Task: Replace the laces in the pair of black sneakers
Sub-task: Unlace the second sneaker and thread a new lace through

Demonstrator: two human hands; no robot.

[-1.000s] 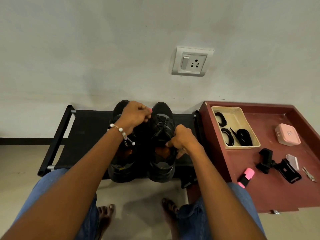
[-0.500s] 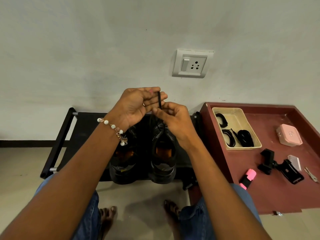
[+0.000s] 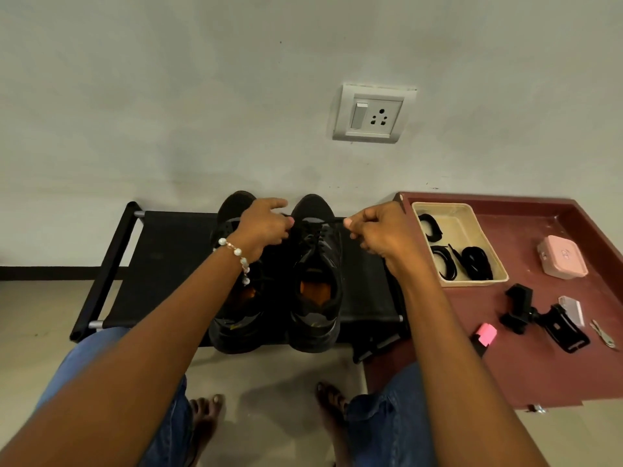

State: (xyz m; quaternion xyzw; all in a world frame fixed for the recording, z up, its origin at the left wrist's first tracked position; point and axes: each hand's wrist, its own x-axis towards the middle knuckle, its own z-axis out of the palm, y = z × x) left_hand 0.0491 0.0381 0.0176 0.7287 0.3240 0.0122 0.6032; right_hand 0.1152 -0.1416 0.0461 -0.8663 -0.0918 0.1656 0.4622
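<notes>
Black sneakers are set side by side on a low black rack against the wall, the left sneaker and the right sneaker touching near the rack's right end. A black lace is pulled tight across the top of the right sneaker. One end is pinched by the curled fingers of the right hand, off the shoe's right side. The left hand is curled over the gap between the shoes; its hold on the lace cannot be seen clearly. Spare black laces are kept in a cream tray at the back left corner of a red table.
</notes>
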